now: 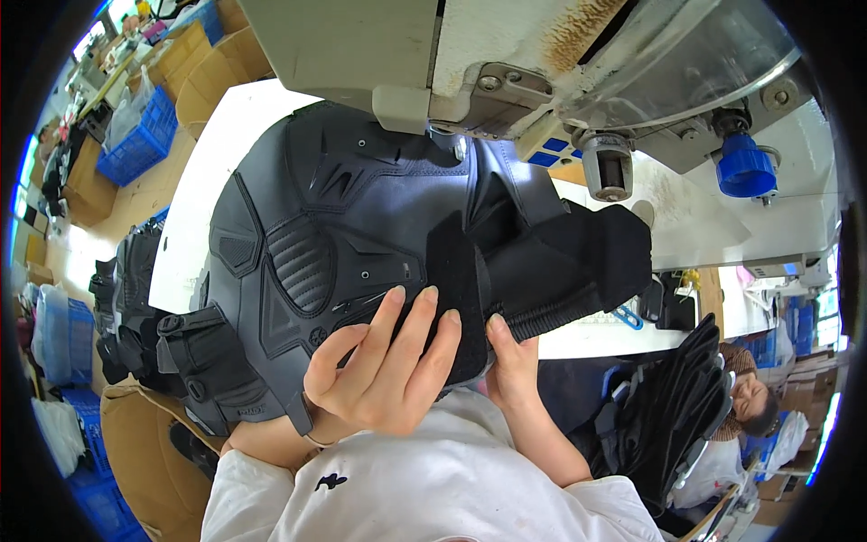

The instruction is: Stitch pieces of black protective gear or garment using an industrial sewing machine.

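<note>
Okay, so we've got both hands on the near side of a black bag (361, 230) that reaches in under the sewing machine (348, 45).

It lies just ahead of us on the white worktop (185, 226), its longest stretch running left to right. Our left hand (384, 366) sits nearer the moulded shell, fingers bent and slightly parted over the dark strip; thumb's hidden, so we can't tell if it's gripping. Our right hand (513, 366) looks to be pinching the near edge, thumb on top, by the soft flap (623, 253). Machine crowds the far edge; bare worktop left of the shell gives us room, while a black pile (668, 406) sits close on the right.
</note>
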Tool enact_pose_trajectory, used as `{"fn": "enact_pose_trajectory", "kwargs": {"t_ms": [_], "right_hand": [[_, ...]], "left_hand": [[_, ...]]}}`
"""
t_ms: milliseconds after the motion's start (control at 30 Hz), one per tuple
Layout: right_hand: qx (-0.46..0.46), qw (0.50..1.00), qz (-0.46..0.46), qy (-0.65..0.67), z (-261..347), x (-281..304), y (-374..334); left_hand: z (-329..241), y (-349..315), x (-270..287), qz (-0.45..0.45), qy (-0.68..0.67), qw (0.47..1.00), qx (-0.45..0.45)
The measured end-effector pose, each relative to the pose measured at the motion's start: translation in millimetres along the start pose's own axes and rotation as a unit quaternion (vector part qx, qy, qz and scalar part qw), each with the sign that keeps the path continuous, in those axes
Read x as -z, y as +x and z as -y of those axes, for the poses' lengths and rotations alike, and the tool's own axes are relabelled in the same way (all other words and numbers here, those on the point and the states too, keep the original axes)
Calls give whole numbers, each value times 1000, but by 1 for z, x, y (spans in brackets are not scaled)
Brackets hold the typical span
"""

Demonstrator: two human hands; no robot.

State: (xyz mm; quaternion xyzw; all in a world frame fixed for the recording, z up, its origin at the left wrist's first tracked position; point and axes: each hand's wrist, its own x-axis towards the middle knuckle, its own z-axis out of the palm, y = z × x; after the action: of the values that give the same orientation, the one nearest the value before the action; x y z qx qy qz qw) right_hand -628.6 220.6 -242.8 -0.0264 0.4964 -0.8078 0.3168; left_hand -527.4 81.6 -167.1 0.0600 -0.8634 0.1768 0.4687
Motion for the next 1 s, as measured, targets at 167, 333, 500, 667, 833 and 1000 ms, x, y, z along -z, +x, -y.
{"fn": "enact_pose_trajectory", "kwargs": {"t_ms": [167,333,500,667,833,1000], "right_hand": [[10,1000,-9,-9,0,-9,1],[-9,999,-31,-29,5,-14,9],[33,999,-17,-17,8,-20,15],[80,992,-37,-85,-10,-12,25],[61,997,-26,-50,-6,-17,18],[50,998,-4,-35,-4,-15,16]], "left_hand": [[5,1,4,3,-8,1000,11],[10,2,-1,9,-14,1000,3],[14,6,1,23,-6,1000,-7],[35,35,12,42,-208,949,234],[23,23,14,103,-148,982,61],[18,12,3,76,-87,993,-13]]}}
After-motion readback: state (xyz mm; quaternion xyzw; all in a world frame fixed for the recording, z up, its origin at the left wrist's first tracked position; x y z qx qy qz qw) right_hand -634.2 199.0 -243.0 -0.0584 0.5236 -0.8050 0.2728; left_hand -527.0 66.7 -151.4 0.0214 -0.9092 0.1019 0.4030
